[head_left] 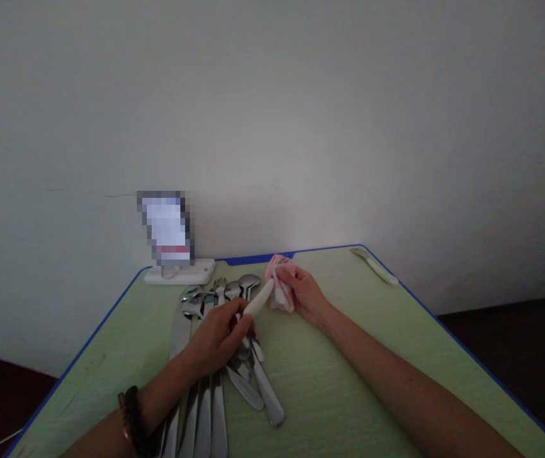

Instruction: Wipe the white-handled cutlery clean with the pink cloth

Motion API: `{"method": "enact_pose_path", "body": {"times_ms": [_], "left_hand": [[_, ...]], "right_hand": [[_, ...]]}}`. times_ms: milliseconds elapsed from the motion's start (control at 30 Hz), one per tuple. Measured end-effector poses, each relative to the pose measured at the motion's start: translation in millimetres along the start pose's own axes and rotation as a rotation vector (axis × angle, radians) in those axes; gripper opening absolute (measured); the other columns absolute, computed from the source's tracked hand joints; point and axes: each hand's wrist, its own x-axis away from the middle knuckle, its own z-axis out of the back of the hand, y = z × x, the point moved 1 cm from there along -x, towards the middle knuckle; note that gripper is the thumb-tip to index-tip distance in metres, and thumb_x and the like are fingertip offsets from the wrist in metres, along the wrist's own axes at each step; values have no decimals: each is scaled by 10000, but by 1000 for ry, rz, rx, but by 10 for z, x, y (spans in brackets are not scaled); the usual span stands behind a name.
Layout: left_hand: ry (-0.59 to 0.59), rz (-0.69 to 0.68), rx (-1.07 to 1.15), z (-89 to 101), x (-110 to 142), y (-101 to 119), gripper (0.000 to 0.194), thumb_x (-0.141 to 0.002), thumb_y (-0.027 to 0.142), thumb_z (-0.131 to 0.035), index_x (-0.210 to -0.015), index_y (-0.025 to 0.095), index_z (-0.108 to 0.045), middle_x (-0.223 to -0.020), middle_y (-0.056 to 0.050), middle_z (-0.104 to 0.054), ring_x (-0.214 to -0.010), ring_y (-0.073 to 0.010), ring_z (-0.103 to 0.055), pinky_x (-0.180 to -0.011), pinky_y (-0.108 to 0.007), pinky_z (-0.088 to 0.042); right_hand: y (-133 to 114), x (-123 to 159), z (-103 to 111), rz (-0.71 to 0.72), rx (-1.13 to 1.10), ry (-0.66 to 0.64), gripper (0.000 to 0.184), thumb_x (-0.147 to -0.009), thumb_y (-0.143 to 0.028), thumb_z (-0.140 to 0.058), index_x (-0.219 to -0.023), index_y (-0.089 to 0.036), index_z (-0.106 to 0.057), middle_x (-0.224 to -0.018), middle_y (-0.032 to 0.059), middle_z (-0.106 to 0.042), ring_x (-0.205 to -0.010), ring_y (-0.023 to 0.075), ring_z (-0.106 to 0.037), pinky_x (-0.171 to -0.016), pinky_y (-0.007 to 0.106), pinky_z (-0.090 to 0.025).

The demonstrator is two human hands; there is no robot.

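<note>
My left hand is closed round the lower end of a white handle that tilts up to the right. The far end of this utensil is hidden in a pink and white cloth, so its kind does not show. Thumb and fingers of my right hand pinch the cloth around that end. Beneath and beside my left hand lies a pile of metal cutlery, with several spoons, a fork and long handles or blades pointing toward me. My forearm covers part of the pile.
A fork with a white handle lies by the right edge of the green table, which has a blue rim. At the back left, a phone with a blurred screen leans upright on a white stand. A wall rises behind the table.
</note>
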Motion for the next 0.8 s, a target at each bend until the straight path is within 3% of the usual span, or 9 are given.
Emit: {"method": "enact_pose_path", "body": {"times_ms": [133,233,367,467,600,800], "left_hand": [[120,66,174,14,-14,-40,285,-898,365,-297,-895,175,-509,-688,-1,-611,-588,-138,-543,-581,-249,-403],[117,80,189,-8,-35,-70,302,-886,328,-302,-1081,150,-450,-652,11,-615,-565,-143,-546,-565,-251,-404],[110,105,117,-24,-52,-87,345,-892,372,-302,-1099,159,-478,-609,24,-596,-531,-143,-538,-519,-240,-391],[120,98,47,-18,-57,-80,355,-862,417,-389,-1092,178,-517,-779,-12,-659,-625,-156,-596,-556,-243,-436],[135,52,-18,-9,-57,-64,375,-869,393,-391,-1151,195,-539,-1037,-54,-669,-854,-190,-641,-744,-280,-486],[133,20,-43,0,-44,-56,415,-872,382,-392,-1208,190,-542,-1118,-57,-655,-931,-192,-647,-801,-269,-496]], "right_hand": [[9,25,-21,-8,77,-90,309,-597,-368,-744,-761,-153,-593,-637,-12,-629,-527,98,-535,-534,238,-430],[12,45,-38,8,191,-110,312,-593,-350,-744,-779,-144,-602,-662,3,-640,-555,106,-548,-557,242,-429],[6,66,-58,42,268,-107,302,-608,-351,-731,-793,-144,-613,-673,3,-638,-565,102,-536,-556,232,-415],[0,69,-66,59,269,-84,298,-600,-343,-736,-792,-148,-618,-685,-1,-635,-569,97,-523,-550,222,-406],[9,58,-59,97,304,-26,313,-588,-349,-735,-802,-154,-617,-709,4,-633,-594,108,-520,-575,236,-414],[16,34,-19,232,494,90,317,-597,-363,-715,-818,-170,-594,-731,10,-617,-653,138,-519,-603,258,-419]]}}
